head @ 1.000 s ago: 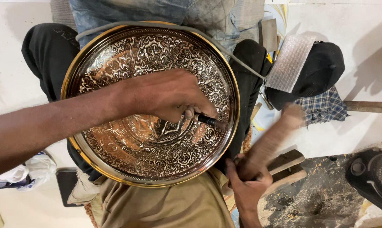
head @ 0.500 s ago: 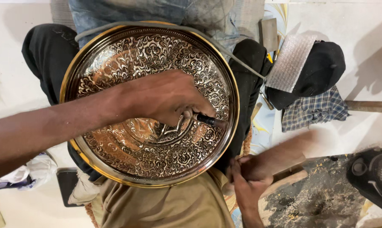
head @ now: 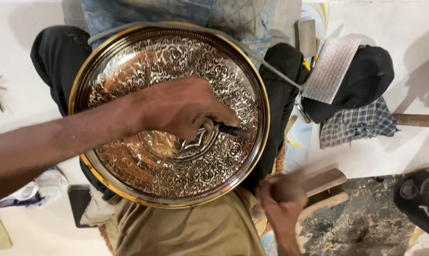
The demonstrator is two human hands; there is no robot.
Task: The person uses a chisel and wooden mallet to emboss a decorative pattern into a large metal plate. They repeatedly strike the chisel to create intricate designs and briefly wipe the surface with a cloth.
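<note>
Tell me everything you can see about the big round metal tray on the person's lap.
The tray is a large round metal dish with a shiny silvery face covered in dense engraved scrollwork and a plainer medallion near the middle. A raised gold-coloured rim runs around it. It lies face up, tilted a little, across the person's lap. The left hand rests on its centre, pressing a dark slim tool to the surface. The right hand, off its lower right edge and apart from it, holds a blurred wooden mallet.

Black cap, checked cloth, foil sheet.
</note>
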